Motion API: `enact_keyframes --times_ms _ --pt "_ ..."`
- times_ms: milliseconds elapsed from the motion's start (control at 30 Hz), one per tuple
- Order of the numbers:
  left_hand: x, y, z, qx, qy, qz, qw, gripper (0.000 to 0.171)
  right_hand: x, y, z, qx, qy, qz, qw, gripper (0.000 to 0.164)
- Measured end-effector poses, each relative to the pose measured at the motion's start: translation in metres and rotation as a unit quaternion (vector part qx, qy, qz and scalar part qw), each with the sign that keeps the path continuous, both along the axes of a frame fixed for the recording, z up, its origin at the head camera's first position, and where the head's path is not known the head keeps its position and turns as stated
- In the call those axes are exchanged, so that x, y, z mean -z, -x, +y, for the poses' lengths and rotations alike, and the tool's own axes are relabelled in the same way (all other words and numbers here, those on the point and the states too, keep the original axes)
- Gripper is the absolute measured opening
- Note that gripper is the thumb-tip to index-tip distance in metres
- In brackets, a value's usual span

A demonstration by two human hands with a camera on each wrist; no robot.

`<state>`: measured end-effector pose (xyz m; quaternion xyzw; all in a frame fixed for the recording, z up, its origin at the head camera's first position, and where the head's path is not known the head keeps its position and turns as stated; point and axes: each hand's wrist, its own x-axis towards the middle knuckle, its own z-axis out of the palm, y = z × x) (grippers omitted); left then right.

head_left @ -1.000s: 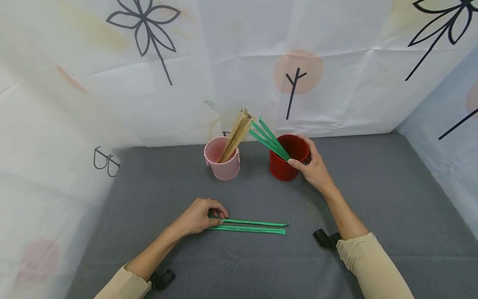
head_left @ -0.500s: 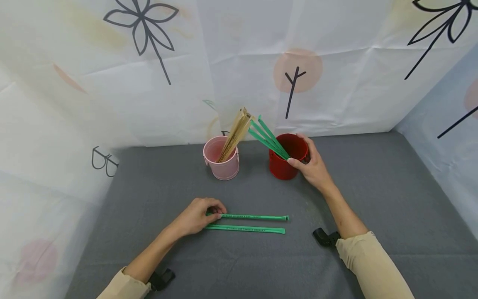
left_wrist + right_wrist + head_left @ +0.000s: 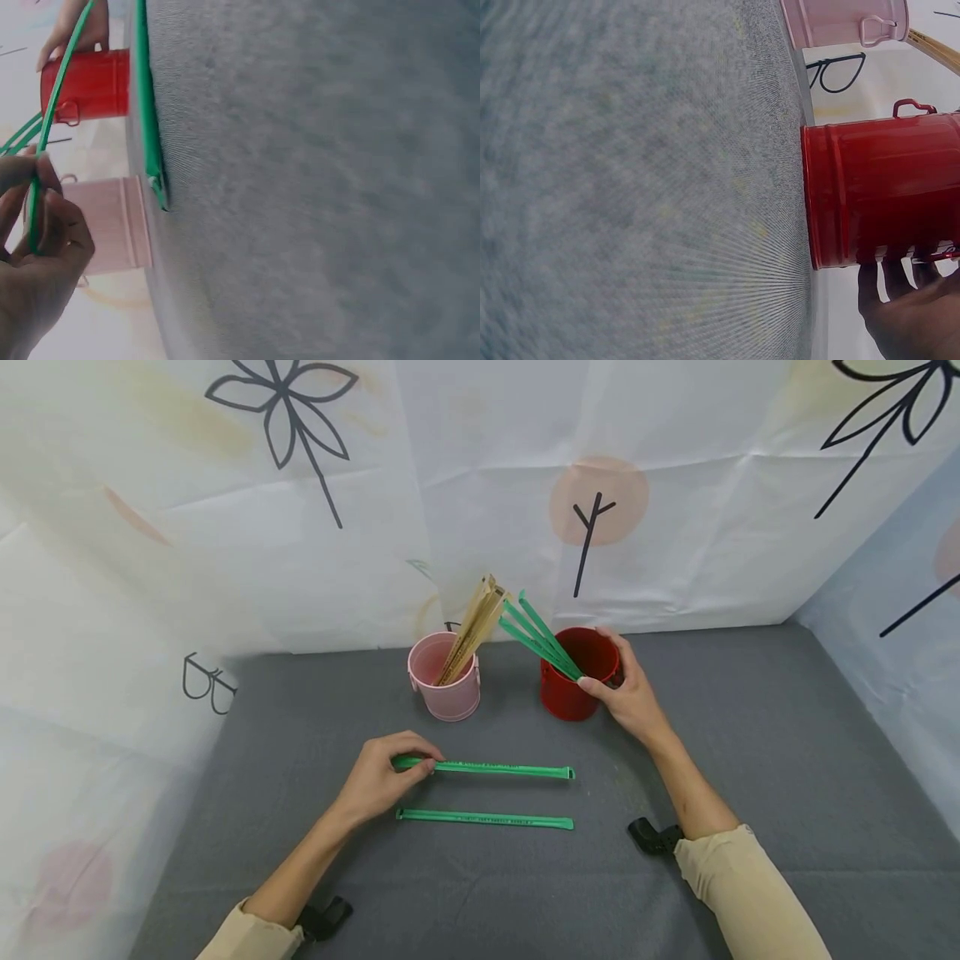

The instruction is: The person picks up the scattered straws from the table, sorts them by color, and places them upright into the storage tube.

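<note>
My left hand pinches one end of a slim green wrapped straw, printed with small lettering. In the left wrist view that straw rises clear of the grey cloth. A second green straw lies flat on the cloth, nearer the front. My right hand grips the small red bucket at its right side, thumb at the front rim. Several green straws lean out of this bucket to the left. From the right wrist view, fingers curl against the red wall.
Left of the red bucket stands a pink bucket with several tan wrapped straws leaning right, their tops close to the green ones. A white patterned curtain hangs right behind both buckets. Grey cloth covers the table.
My left hand has picked up the rear green straw and moved it away from me, opening a gap to the other straw. My right hand and the buckets have stayed put.
</note>
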<state>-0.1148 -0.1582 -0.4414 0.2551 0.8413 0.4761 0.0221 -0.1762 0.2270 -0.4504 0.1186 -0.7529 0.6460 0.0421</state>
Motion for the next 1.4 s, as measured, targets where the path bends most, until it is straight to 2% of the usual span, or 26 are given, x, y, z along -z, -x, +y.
enact_keyframes --times_ms 100,200,433,700,833,1000,1167,1400 --pt "-0.005 0.002 0.001 -0.020 -0.029 0.007 0.9993 0.019 0.000 0.000 0.000 0.001 -0.002 0.002 1.000 0.076" --pt "-0.014 0.002 0.004 -0.028 -0.063 0.016 0.9975 0.018 0.001 0.000 0.001 0.001 -0.002 0.002 1.000 0.076" --pt "-0.044 0.000 0.013 -0.031 -0.146 0.018 0.9887 0.014 0.002 0.001 0.001 -0.001 0.004 0.003 1.000 0.076" --pt "-0.060 0.008 0.022 -0.050 -0.187 0.039 0.9803 0.014 0.003 0.001 0.001 -0.002 0.008 0.001 1.000 0.076" --pt "-0.066 0.013 0.027 -0.054 -0.191 0.055 0.9786 0.014 0.002 0.001 0.000 -0.002 0.009 0.000 1.000 0.076" --pt "-0.072 0.024 0.037 -0.059 -0.190 0.055 0.9784 0.012 0.001 0.001 0.000 0.003 0.006 0.002 1.000 0.076" --pt "-0.078 0.037 0.048 -0.067 -0.175 0.061 0.9804 0.010 0.000 0.001 0.001 0.004 0.002 0.002 1.000 0.076" --pt "-0.088 0.052 0.061 -0.061 -0.147 0.070 0.9848 0.013 -0.001 -0.001 0.000 0.003 -0.001 -0.005 1.000 0.076"
